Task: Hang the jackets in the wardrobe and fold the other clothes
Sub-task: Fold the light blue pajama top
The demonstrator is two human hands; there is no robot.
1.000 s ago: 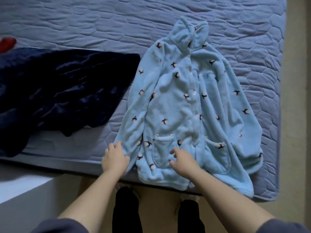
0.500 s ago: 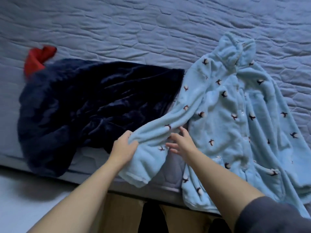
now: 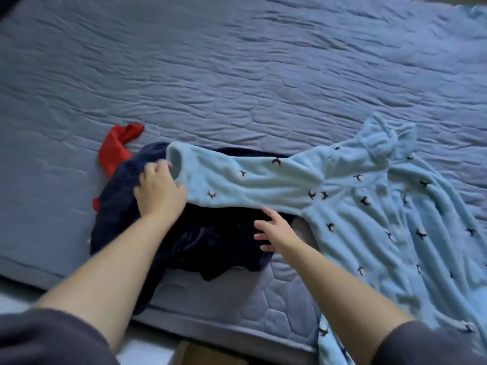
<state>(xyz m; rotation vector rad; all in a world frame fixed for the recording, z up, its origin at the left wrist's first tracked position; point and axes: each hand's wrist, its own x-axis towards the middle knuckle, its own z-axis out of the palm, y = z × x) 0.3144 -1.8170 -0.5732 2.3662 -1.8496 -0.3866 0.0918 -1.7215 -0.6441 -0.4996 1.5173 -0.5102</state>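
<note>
A light blue fleece jacket with small dark bird prints lies front up on the right of the bed. Its left sleeve is stretched out sideways over a dark navy garment. My left hand grips the cuff end of that sleeve. Just below the sleeve, near the armpit, my right hand hovers with fingers spread and holds nothing. A red cloth pokes out from behind the navy garment.
The blue-grey quilted bed cover stretches wide behind the clothes. The mattress's front edge runs along the bottom, with floor below it. The jacket's hem hangs over that edge at the lower right.
My left hand has pulled the sleeve out to the left, from beside the jacket's body to lying flat across the navy garment. My right hand let go and moved under the sleeve.
</note>
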